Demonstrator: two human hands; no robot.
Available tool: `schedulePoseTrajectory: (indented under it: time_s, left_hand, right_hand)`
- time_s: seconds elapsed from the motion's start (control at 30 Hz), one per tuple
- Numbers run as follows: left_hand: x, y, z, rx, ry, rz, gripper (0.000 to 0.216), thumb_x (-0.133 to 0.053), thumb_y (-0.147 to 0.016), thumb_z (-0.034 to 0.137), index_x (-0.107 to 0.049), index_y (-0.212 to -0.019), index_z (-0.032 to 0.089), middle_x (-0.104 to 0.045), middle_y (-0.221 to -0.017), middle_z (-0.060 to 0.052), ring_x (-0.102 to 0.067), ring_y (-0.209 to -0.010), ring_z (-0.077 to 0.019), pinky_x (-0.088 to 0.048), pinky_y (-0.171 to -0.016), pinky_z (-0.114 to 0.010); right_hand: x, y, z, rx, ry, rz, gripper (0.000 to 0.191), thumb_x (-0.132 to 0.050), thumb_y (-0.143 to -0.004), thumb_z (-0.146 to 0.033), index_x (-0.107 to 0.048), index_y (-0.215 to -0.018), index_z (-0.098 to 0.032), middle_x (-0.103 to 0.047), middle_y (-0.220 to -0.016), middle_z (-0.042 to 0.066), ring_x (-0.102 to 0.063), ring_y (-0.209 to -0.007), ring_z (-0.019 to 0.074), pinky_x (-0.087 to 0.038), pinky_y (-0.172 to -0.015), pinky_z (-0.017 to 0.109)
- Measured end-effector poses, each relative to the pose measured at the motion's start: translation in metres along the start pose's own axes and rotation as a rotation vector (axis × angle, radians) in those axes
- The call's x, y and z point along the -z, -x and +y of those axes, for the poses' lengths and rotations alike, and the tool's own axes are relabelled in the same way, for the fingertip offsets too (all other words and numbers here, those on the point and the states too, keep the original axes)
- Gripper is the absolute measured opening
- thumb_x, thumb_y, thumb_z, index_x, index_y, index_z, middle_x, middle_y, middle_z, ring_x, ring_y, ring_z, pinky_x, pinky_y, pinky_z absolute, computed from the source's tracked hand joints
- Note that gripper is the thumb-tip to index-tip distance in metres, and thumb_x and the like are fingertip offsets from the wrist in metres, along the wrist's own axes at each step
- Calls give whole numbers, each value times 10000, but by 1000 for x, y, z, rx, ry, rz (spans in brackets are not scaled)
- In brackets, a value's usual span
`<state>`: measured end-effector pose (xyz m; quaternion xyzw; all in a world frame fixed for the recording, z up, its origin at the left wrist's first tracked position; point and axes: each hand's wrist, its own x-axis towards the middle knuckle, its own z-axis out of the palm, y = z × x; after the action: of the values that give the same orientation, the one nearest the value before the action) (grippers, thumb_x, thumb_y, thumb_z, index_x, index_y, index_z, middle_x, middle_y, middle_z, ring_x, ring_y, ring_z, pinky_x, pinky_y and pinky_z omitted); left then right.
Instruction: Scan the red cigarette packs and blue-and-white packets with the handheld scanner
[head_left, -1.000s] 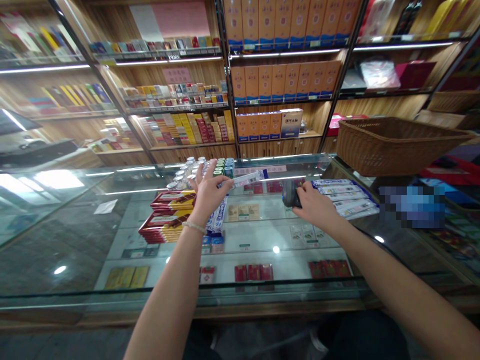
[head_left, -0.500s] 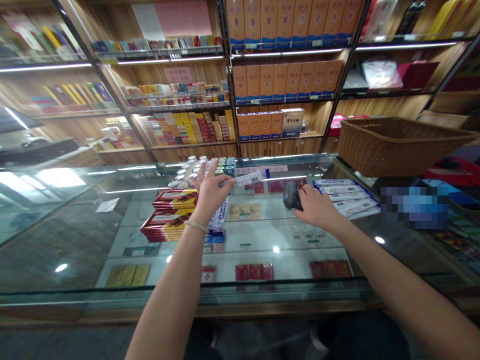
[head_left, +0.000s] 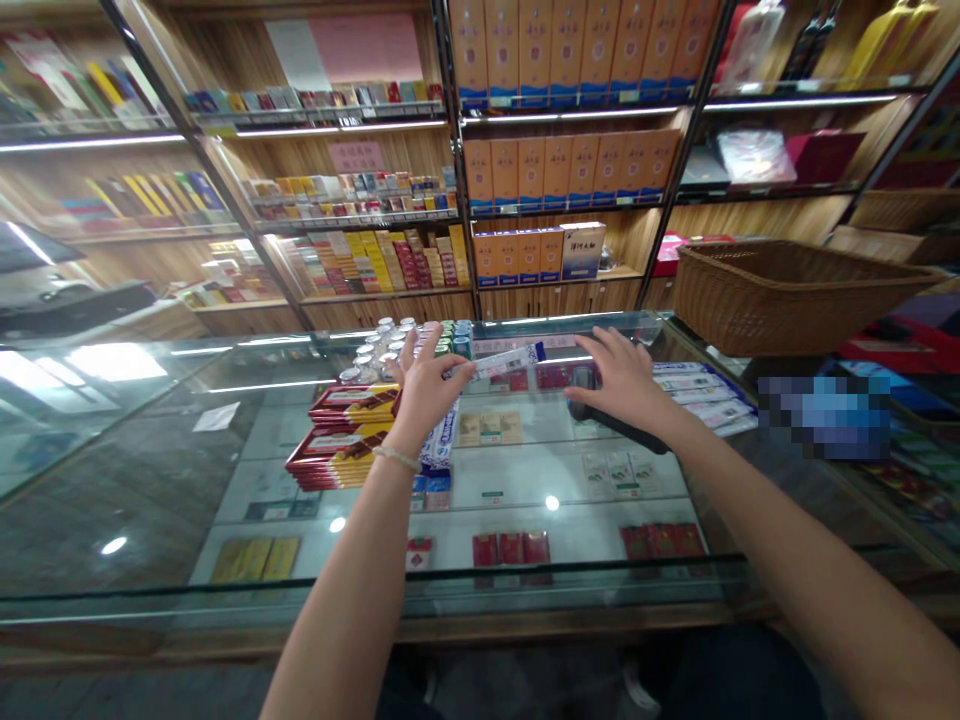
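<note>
Between thumb and fingers, my left hand pinches the end of a narrow white-and-blue snack packet, its barcode side up. Below that hand lie similar blue-and-white packets, next to stacked red-and-yellow chocolate-wafer packs. My right hand is open, fingers spread, over a black handheld barcode scanner that lies on the glass counter. Part of the scanner's head shows below the fingers. Right of this hand lies a row of white-and-blue packets.
White-capped jars and green-topped cans stand behind my left hand. A wicker basket sits at the right rear. Cigarette packs lie under the glass. Shelves of orange boxes rise behind the counter.
My right hand has let go of the barcode scanner, which now lies on the counter with its handle toward me. My left hand still holds the snack packet in nearly the same place.
</note>
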<state>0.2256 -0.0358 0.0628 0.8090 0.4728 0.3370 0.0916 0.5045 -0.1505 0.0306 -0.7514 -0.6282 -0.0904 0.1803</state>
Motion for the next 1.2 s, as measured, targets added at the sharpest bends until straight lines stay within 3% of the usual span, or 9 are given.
schedulePoseTrajectory:
  time_s: [0.17,0.27,0.53,1.03,1.13,1.2]
  left_hand:
    - [-1,-1,0,-13,15,-37,186,-653,-926,378,-826,-923,312,-393,-1694,19,-121,-1635,-392,35,-1231,-788]
    - [-1,0,1,-30,17,-64,191,-649,-929,378,-830,-916,320,-397,-1693,25,-124,-1635,-391,34,-1239,-776]
    - [-3,3,3,-74,2,-130,188,-656,-933,375,-831,-916,311,-420,-1683,20,-141,-1627,-401,37,-1231,-781]
    - [-14,3,-4,-102,-34,-85,208,-637,-952,404,-821,-944,308,-480,-1646,-38,-188,-1610,-427,17,-1194,-832]
    - [-14,5,-2,-143,-70,-49,227,-643,-956,418,-793,-1094,320,-453,-1663,-65,-182,-1612,-428,-24,-1187,-842]
    - [-13,9,1,-220,-107,-2,350,-688,-931,469,-736,-1250,335,-386,-1701,-77,-164,-1616,-426,-22,-1203,-823]
  right_hand:
    - [2,-13,-26,109,-65,124,667,-666,-915,-557,-495,-1514,-319,-353,-1671,141,-266,-1558,353,-260,-1205,567]
    - [-2,-15,-37,149,-51,137,588,-683,-917,-534,-556,-1451,-324,-348,-1672,140,-255,-1562,353,-230,-1205,586]
    - [-25,-13,-33,169,-134,291,263,-721,-908,-431,-724,-1139,-306,-471,-1592,115,-351,-1509,361,-252,-1181,610]
    - [-19,-1,-25,268,-165,393,342,-660,-940,-597,-748,-1166,-354,-527,-1559,63,-411,-1455,348,-264,-1185,590]
    - [-19,0,-25,275,-177,430,327,-676,-930,-582,-749,-1150,-350,-531,-1553,63,-419,-1446,354,-262,-1180,596]
    - [-18,1,-25,277,-166,450,298,-693,-926,-546,-749,-1140,-346,-534,-1552,63,-420,-1446,359,-255,-1179,606]
